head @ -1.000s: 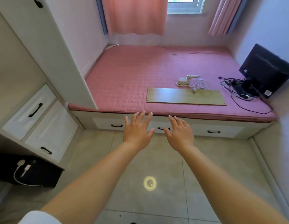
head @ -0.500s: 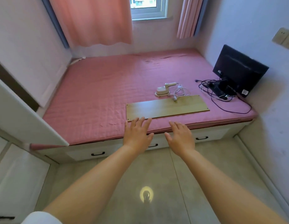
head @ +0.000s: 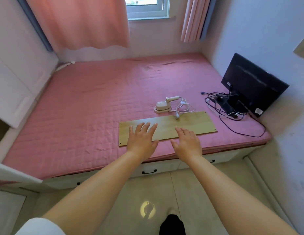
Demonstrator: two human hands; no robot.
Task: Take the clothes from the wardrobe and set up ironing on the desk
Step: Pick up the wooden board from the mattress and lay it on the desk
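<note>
A flat wooden board [head: 195, 123] lies on the pink mattress [head: 90, 106] near its front edge. Behind the board sits a small white handheld iron [head: 164, 105] with its white cord [head: 183, 107] coiled beside it, the plug resting on the board. My left hand [head: 142, 139] is stretched out, palm down and fingers spread, over the board's left half. My right hand [head: 187, 142] hovers open over the board's front edge. Neither hand holds anything. No clothes are in view.
A black monitor [head: 251, 83] leans against the right wall with tangled cables [head: 226, 109] in front. A white wardrobe door [head: 15, 173] juts in at lower left. Drawers [head: 148, 171] run under the bed. Pink curtains [head: 76, 22] hang by the window. Tiled floor lies below.
The view has swung right, away from the wardrobe drawers, and closer to the bed. Both hands have moved forward from over the floor to over the board.
</note>
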